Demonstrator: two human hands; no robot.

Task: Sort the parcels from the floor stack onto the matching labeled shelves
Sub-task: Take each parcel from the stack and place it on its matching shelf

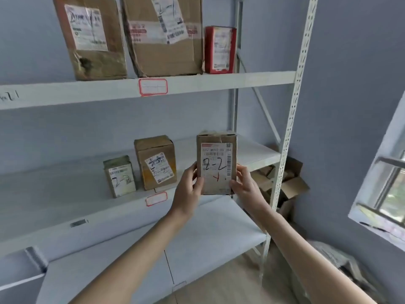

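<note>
Both hands hold one brown parcel (216, 164) upright in front of the middle shelf (258, 154), near its right end. The left hand (189, 188) grips the parcel's lower left edge, thumb on the front face. The right hand (245, 184) grips the lower right edge the same way, fingers wrapped behind. The parcel's white label faces the camera and reads "2-2" in black marker, with a red mark below it.

On the middle shelf, to the left, stand two more boxes: a small one (120, 177) marked "2-2" and a taller one (156, 162) just beside it, its label tilted. A red-bordered tag (156, 199) sits on that shelf's front edge.

The top shelf (219, 81) carries two large brown boxes (92, 38) (164, 36) and a small red box (219, 50), with another red-bordered tag (153, 86) on its edge. Flattened cardboard (289, 185) lies on the floor behind the rack's right post.
</note>
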